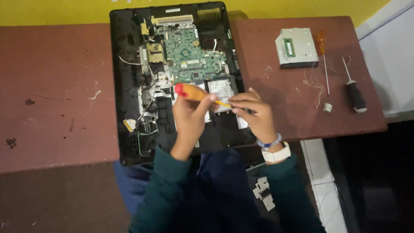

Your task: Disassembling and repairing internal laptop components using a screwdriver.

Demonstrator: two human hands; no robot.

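An opened laptop base (pixel 129 51) lies on a reddish-brown table (pixel 56 95), its green circuit board (pixel 189 54) and a silver hard drive (pixel 221 89) exposed. My left hand (pixel 189 114) grips a screwdriver with a red and orange handle (pixel 192 92), held nearly flat with its tip pointing right over the drive. My right hand (pixel 254 114) pinches at the shaft near the tip, fingers resting by the drive's lower right corner. A beaded bracelet and a white watch sit on my right wrist.
To the right on the table lie a silver optical drive (pixel 297 47), a thin orange-handled screwdriver (pixel 323 60), a black-handled screwdriver (pixel 354 92), a small chip (pixel 327 107) and thin loose wires. Pale plastic parts (pixel 264 194) rest on my lap.
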